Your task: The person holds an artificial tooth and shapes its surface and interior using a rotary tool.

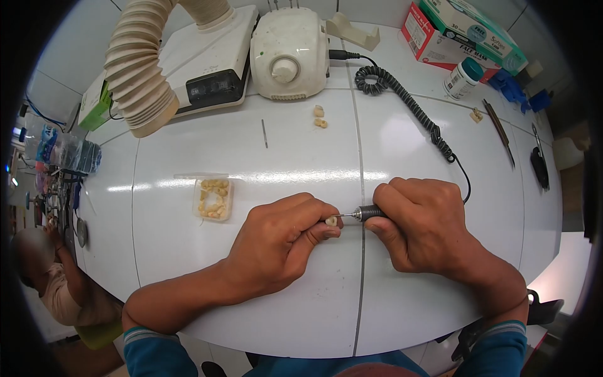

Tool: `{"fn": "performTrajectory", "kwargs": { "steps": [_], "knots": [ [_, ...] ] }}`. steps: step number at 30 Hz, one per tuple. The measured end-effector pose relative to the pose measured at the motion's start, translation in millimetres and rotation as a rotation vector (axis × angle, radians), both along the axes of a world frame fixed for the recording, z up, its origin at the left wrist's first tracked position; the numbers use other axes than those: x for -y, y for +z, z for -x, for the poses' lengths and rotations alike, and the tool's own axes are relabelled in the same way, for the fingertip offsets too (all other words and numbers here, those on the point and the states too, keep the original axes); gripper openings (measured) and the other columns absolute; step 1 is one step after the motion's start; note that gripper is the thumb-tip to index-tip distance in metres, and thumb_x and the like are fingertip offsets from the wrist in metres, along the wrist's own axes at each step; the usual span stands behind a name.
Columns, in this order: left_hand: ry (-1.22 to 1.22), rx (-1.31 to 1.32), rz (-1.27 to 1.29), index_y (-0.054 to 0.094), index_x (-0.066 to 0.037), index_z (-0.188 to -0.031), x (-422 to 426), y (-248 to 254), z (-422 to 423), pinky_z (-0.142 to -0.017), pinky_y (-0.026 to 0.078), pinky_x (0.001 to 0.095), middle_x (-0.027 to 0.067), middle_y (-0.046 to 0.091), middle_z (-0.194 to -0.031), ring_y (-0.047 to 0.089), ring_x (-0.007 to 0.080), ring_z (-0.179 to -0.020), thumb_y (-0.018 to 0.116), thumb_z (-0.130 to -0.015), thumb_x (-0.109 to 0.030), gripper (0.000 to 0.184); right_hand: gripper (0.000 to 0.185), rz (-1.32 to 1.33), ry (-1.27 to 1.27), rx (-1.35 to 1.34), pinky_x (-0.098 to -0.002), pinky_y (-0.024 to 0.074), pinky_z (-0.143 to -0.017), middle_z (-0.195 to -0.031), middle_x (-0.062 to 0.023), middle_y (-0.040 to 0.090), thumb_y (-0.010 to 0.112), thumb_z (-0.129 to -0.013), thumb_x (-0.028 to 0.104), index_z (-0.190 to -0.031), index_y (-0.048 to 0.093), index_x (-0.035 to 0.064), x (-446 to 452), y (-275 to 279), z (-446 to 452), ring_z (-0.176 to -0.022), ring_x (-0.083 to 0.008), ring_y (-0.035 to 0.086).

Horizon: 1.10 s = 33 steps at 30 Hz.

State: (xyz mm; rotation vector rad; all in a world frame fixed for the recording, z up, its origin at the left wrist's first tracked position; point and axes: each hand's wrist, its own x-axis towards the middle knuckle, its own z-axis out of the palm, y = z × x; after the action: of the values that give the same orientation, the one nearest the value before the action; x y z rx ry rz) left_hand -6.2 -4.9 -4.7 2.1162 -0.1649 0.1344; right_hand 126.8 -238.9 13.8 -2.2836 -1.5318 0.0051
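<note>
Between thumb and fingertips, my left hand (pixel 282 239) pinches a small cream-coloured dental crown (pixel 331 221). My right hand (pixel 422 227) is wrapped around the black handpiece (pixel 370 213) of a rotary tool, its thin metal bit pointing left and meeting the crown. A coiled black cord (pixel 418 110) runs from behind my right hand up to the white control unit (pixel 289 56). Left of my hands lies a clear plastic box (pixel 215 218) with several yellowish tooth-shaped pieces along its inside.
A ribbed suction hose (pixel 141 69) hangs at the upper left. Tooth-like pieces (pixel 320 123) and a thin metal bit (pixel 264 133) lie on the white table. At the right are a white bottle (pixel 463 78), boxes (pixel 461 38) and a slim tool (pixel 498 132). Another person (pixel 63 283) sits at far left.
</note>
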Motion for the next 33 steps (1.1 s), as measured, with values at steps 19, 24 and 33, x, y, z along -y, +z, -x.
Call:
{"fn": "performTrajectory", "kwargs": {
  "steps": [19, 24, 33],
  "knots": [
    [0.021, -0.033, 0.039, 0.079, 0.003, -0.11, -1.0, 1.4, -0.1, -0.072, 0.059, 0.0336, 0.0125, 0.077, -0.09, 0.076, 0.0221, -0.079, 0.073, -0.102, 0.005, 0.011, 0.033, 0.0, -0.003, -0.014, -0.0432, 0.0431, -0.051, -0.07, -0.0055, 0.058, 0.076, -0.106, 0.037, -0.09, 0.064, 0.0105, 0.0, -0.5, -0.4, -0.054, -0.0278, 0.06],
    [0.02, -0.049, 0.028, 0.08, 0.003, -0.11, -1.7, 2.2, 0.1, -0.072, 0.059, 0.0335, 0.0122, 0.077, -0.09, 0.076, 0.0219, -0.079, 0.073, -0.103, 0.004, 0.01, 0.033, -0.001, -0.001, -0.015, -0.0433, 0.0438, -0.051, -0.069, -0.0055, 0.058, 0.076, -0.106, 0.037, -0.09, 0.064, 0.0104, 0.1, 0.2, -0.6, -0.054, -0.0277, 0.06],
    [0.016, -0.059, 0.021, 0.08, 0.003, -0.11, -2.4, 2.5, -0.2, -0.072, 0.058, 0.0336, 0.0122, 0.077, -0.089, 0.076, 0.0214, -0.079, 0.073, -0.103, 0.004, 0.009, 0.033, 0.009, -0.003, -0.013, -0.0429, 0.0432, -0.051, -0.069, -0.0054, 0.058, 0.076, -0.106, 0.037, -0.09, 0.064, 0.0105, 0.0, 0.8, -0.7, -0.054, -0.0276, 0.06]
  ]
}}
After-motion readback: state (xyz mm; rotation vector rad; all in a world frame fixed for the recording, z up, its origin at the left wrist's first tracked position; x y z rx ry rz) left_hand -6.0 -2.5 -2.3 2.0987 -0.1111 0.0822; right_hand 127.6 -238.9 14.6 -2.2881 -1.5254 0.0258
